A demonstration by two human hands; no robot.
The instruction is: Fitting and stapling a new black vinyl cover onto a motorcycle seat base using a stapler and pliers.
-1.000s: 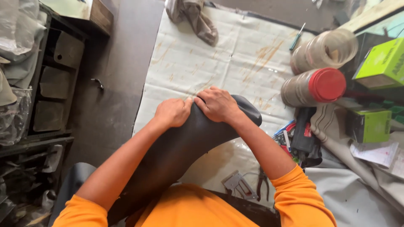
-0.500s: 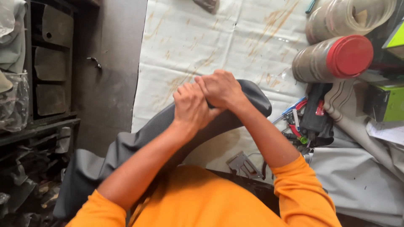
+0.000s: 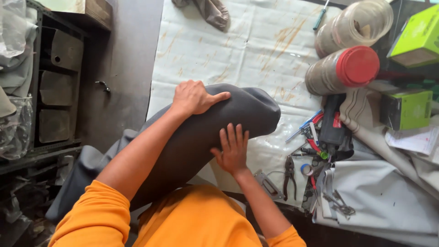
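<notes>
A long padded seat with a dark grey cover (image 3: 238, 114) lies slanted across my lap, its rounded end over a stained white sheet (image 3: 256, 41). My left hand (image 3: 194, 97) grips the upper edge of the cover, thumb pointing along it. My right hand (image 3: 232, 150) rests flat on the lower side of the cover, fingers spread. Both arms wear orange sleeves.
To the right lie pliers (image 3: 289, 171), a tape roll, pens and a black tool (image 3: 331, 123). Two plastic jars (image 3: 343, 68) lie on their sides, one red-lidded. Green boxes (image 3: 407, 110) and folded grey fabric (image 3: 388, 201) sit at right. A metal rack (image 3: 50, 82) stands left.
My hands were together at the top of the cover. Now they have parted: the left stays gripping the upper edge, the right has slid down and lies flat on the lower side.
</notes>
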